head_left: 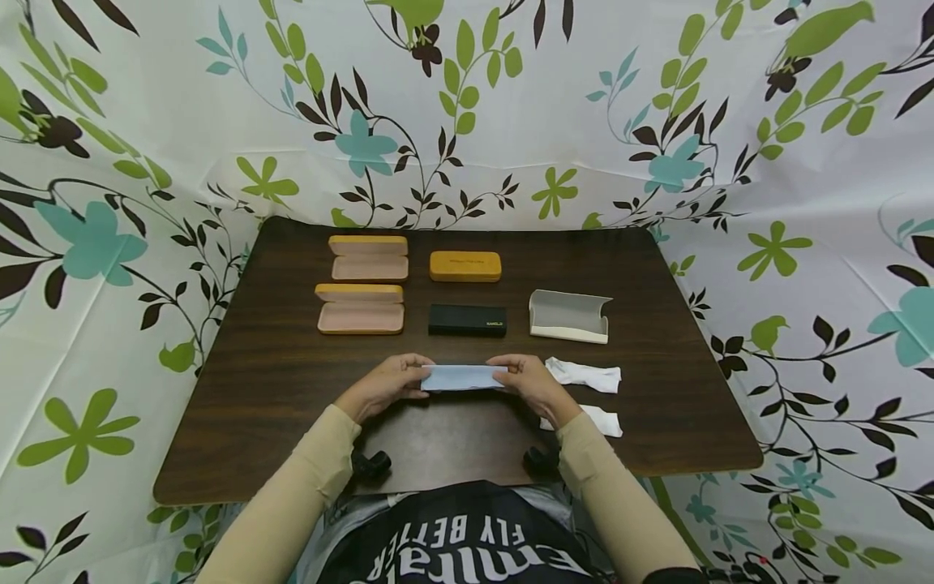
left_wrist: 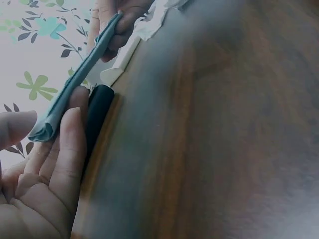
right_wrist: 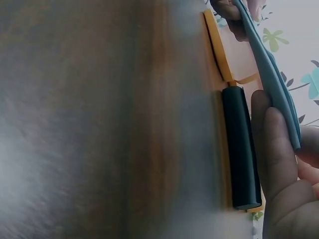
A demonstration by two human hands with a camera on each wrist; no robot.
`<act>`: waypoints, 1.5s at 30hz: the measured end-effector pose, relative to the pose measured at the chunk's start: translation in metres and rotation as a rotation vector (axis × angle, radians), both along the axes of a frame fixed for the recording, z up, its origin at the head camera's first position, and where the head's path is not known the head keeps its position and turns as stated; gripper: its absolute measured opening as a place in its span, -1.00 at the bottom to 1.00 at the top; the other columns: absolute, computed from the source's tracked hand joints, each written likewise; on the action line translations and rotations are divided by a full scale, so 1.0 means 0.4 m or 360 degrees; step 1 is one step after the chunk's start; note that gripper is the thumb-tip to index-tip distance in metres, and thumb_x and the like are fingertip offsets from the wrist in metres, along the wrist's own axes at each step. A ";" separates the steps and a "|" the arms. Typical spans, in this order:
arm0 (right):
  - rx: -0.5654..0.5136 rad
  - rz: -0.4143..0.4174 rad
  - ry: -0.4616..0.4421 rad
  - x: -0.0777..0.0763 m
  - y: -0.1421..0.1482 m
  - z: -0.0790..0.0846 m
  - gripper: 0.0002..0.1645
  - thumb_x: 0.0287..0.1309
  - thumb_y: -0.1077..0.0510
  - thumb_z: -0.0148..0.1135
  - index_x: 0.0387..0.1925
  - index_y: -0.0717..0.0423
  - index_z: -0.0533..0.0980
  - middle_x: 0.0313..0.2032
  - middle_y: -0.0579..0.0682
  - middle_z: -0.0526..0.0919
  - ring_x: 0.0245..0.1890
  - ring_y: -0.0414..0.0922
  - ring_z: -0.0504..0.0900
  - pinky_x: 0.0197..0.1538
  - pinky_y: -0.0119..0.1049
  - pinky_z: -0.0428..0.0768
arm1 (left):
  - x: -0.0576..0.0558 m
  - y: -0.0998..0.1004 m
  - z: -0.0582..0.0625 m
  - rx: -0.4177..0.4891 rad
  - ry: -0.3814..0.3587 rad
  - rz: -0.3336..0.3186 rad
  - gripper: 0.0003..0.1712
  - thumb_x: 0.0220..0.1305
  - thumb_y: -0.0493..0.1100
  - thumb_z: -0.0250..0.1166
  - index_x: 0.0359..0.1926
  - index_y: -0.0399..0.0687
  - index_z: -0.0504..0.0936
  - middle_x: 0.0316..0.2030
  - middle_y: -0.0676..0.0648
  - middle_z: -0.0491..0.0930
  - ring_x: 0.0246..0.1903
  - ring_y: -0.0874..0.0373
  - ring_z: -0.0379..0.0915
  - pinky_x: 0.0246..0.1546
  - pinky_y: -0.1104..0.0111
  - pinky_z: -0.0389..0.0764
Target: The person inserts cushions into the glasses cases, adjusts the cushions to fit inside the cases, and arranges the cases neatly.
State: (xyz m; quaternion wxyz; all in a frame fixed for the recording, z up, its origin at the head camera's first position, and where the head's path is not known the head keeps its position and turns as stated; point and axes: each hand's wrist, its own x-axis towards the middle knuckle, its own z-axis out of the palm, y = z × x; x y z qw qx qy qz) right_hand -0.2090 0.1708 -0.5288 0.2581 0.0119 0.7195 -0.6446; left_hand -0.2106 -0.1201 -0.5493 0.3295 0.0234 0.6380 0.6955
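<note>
A light blue folded cloth [head_left: 464,378] is stretched level between both hands above the near part of the table. Its left end is pinched by my left hand [head_left: 390,381], thumb on one face and fingers on the other. My right hand [head_left: 533,383] pinches the right end likewise. From the left wrist view, the cloth [left_wrist: 75,79] appears edge-on as a thin strip with folded layers. In the right wrist view the cloth [right_wrist: 271,74] runs from one hand to the other, apart from the tabletop.
Behind the hands lie a shut black case [head_left: 467,321], a shut yellow case [head_left: 464,267], two opened yellow cases with pink insides [head_left: 361,318], and an opened white case [head_left: 569,317]. Two white cloths [head_left: 584,375] lie to the right on the brown table [head_left: 255,389].
</note>
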 end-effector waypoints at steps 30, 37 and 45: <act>-0.0121 -0.0189 0.0092 -0.133 0.155 0.052 -0.52 0.31 0.35 0.11 0.22 0.46 0.37 -0.28 -0.14 0.64 -0.31 -0.27 0.60 -0.18 -0.39 0.60 | -0.153 0.131 0.071 0.0391 -0.0179 0.0026 -0.49 0.52 -0.14 -0.03 0.36 -0.28 0.21 0.22 -0.30 0.40 0.26 -0.24 0.30 0.24 0.00 0.37; -0.0175 -0.0241 0.0091 -0.170 0.205 0.060 -0.49 0.34 0.38 0.05 0.26 0.51 0.28 -0.23 -0.12 0.62 -0.24 -0.25 0.63 0.11 -0.14 0.57 | -0.187 0.172 0.076 0.0489 -0.0215 0.0007 -0.44 0.56 -0.04 -0.13 0.42 -0.25 0.18 0.34 -0.30 0.29 0.29 -0.16 0.29 0.28 0.02 0.33; -0.0159 -0.0298 0.0066 -0.215 0.283 0.047 -0.47 0.33 0.38 0.05 0.29 0.49 0.26 -0.19 -0.03 0.59 -0.20 -0.19 0.62 0.14 -0.12 0.56 | -0.212 0.230 0.096 0.0627 -0.0273 -0.0064 -0.39 0.57 -0.01 -0.19 0.45 -0.29 0.10 0.40 -0.30 0.17 0.39 -0.18 0.11 0.34 0.08 0.24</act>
